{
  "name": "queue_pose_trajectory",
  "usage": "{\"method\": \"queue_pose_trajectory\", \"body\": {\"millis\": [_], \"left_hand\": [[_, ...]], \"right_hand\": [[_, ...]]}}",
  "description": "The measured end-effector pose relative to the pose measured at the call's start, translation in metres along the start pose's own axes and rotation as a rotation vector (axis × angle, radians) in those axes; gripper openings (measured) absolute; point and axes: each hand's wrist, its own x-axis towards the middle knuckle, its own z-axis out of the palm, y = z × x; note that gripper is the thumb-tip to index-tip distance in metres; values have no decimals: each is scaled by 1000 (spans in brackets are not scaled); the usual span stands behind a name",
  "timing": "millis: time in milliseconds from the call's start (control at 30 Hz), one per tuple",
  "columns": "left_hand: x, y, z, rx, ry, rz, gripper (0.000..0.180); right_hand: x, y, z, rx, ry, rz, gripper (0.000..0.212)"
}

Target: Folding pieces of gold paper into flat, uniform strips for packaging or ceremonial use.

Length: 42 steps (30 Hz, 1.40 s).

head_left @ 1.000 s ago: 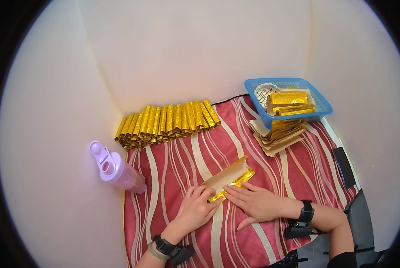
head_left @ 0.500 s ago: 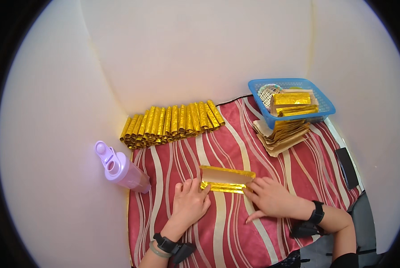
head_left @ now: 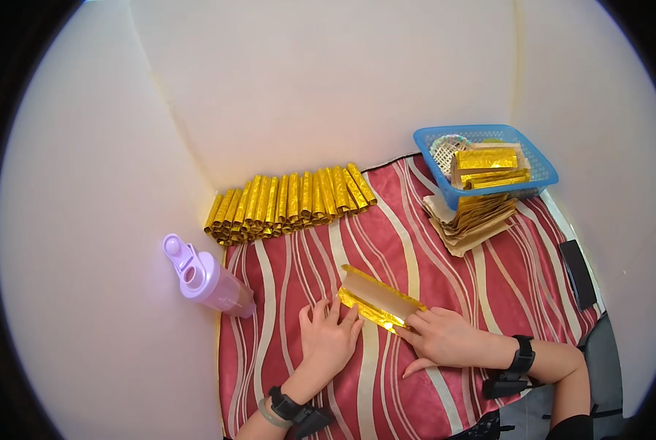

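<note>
A gold foil paper (head_left: 383,293) with a pale inner side lies partly folded on the striped cloth in front of me, its edges turned up. It slants down to the right. My right hand (head_left: 441,337) grips its right end between thumb side and fingers; part of that grip is hidden. At the left end is my left hand (head_left: 329,341), fingers spread and bent, the fingertips at the paper's near edge. Beyond, to the left, lies a stacked heap of rolled gold paper tubes (head_left: 291,202). A pile of unrolled gold and brown papers (head_left: 471,224) rests at the far right.
A blue plastic basket (head_left: 427,143) at the far right holds more gold papers and a small woven basket (head_left: 449,150). A lilac shaker bottle (head_left: 214,282) stands at the left edge. A black phone-like slab (head_left: 578,275) lies along the right edge. White panels (head_left: 328,81) enclose the table.
The gold paper has turned, its right end swinging toward me. My left fingers have drawn back slightly from its left end. The whole view has shifted a little.
</note>
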Motion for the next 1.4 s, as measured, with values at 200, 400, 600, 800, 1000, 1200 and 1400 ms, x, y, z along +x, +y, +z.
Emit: {"method": "queue_pose_trajectory", "body": {"millis": [200,400,600,800,1000,1200,1400], "left_hand": [[9,-5,8,133,-13,-102,52],[24,1,2,-106,-167,-176,65],[21,-15,-4,-358,-296,133,52],[25,-15,-1,-435,-340,405,30],[27,-13,-11,-372,-282,259,38],[21,-11,-15,-727,-455,55,27],[21,-21,-27,-853,-612,-87,17]], "right_hand": [[2,-1,-1,84,-35,-6,78],[1,-7,-2,513,42,-211,54],[7,22,-31,556,472,258,36],[8,53,3,402,192,36,48],[7,46,0,602,-38,185,47],[2,44,2,422,-15,32,41],[3,50,7,659,-42,239,33]]}}
